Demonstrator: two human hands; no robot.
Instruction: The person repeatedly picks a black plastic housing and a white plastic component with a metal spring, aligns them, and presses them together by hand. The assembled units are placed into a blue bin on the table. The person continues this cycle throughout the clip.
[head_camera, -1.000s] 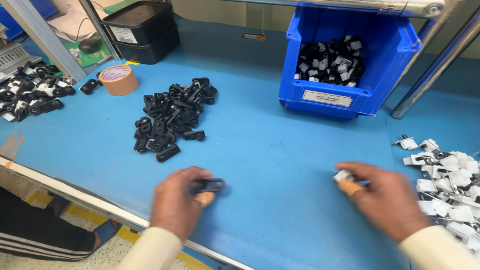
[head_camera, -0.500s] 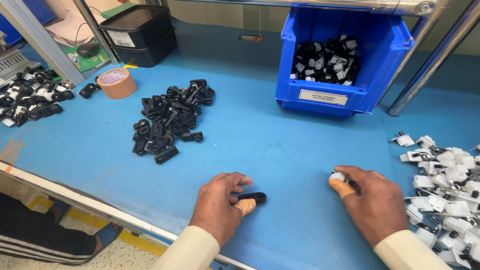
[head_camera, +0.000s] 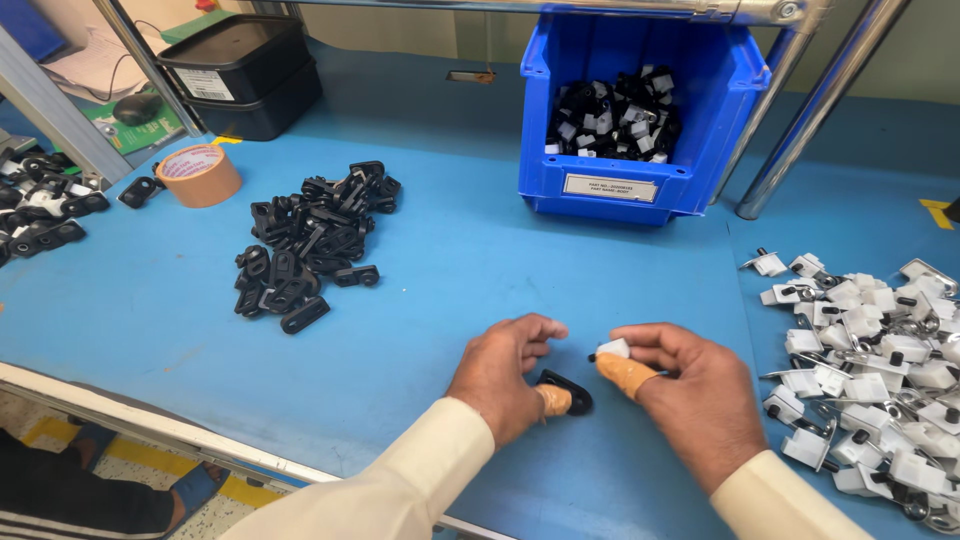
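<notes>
Both hands, left hand (head_camera: 500, 375) and right hand (head_camera: 695, 395), have drawn together.

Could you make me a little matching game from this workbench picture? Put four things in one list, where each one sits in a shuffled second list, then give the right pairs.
Things
1. roll of brown tape
2. blue bin
3. pile of white clips
4. small black part

Places
A. at the right edge of the table
B. under the left hand, at its thumb
C. far left, near the black boxes
D. at the back, holding mixed black and white pieces

Pairs: 1-C, 2-D, 3-A, 4-B
</notes>
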